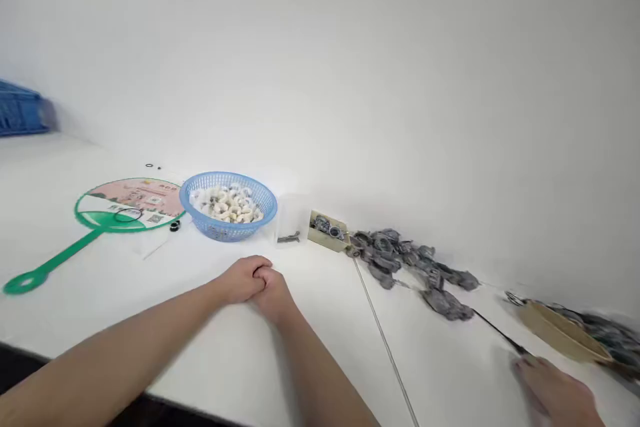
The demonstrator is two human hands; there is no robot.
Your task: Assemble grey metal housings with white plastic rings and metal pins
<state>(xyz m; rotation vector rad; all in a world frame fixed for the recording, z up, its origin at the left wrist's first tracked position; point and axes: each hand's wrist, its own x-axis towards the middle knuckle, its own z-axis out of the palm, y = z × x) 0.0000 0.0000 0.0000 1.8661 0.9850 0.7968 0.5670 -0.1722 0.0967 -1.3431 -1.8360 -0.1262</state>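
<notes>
The left hand and right hand rest clasped, grasping nothing, on the white table, just below a blue plastic basket of pale rings. Rightward, a small cardboard tray holds dark parts; a long cardboard tray adjoins grey parts, near another person's hand.

I face a plain white wall rising behind a long white table, with a blue plastic crate off to my left.

Fan left of plastic basket, cardboard tray right
</notes>
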